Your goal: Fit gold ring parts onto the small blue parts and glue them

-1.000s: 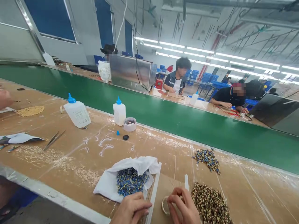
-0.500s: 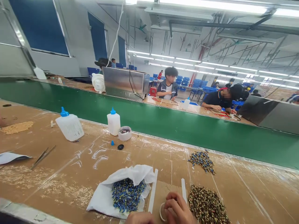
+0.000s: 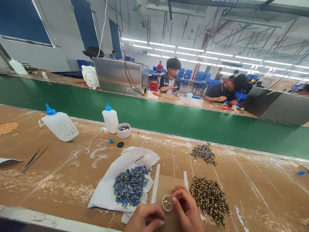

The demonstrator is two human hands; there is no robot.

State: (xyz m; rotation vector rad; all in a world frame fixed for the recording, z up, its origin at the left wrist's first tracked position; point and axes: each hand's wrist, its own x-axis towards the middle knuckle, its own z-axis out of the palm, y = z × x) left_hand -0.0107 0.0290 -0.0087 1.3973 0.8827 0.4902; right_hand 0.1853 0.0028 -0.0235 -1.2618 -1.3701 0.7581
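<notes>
My right hand (image 3: pixel 187 206) pinches a thin pale stick (image 3: pixel 168 203) that reaches into a small round clear dish (image 3: pixel 164 208). The dish sits on a strip of cardboard (image 3: pixel 169 182) between two white strips. To its left, my left hand (image 3: pixel 146 217) is closed, thumb against curled fingers; anything in them is too small to make out. Beyond that hand, a pile of small blue-and-yellow pieces (image 3: pixel 130 185) lies on a crumpled white sheet (image 3: pixel 103 193). A heap of small dark brown-and-yellow pieces (image 3: pixel 209 198) lies right of my right hand.
Farther back is a smaller pile of blue-and-yellow pieces (image 3: pixel 204 154). Two blue-capped bottles (image 3: pixel 60 127) (image 3: pixel 110 120), a round tub (image 3: pixel 124 130) and a black lid (image 3: pixel 120 144) stand left. Tweezers (image 3: pixel 35 159) lie far left. A green belt (image 3: pixel 154 116) separates me from co-workers.
The view has tilted down and shifted, showing more of both hands. The white sheet's top flap now lies folded back, exposing more blue pieces. The dish and the stick show more clearly.
</notes>
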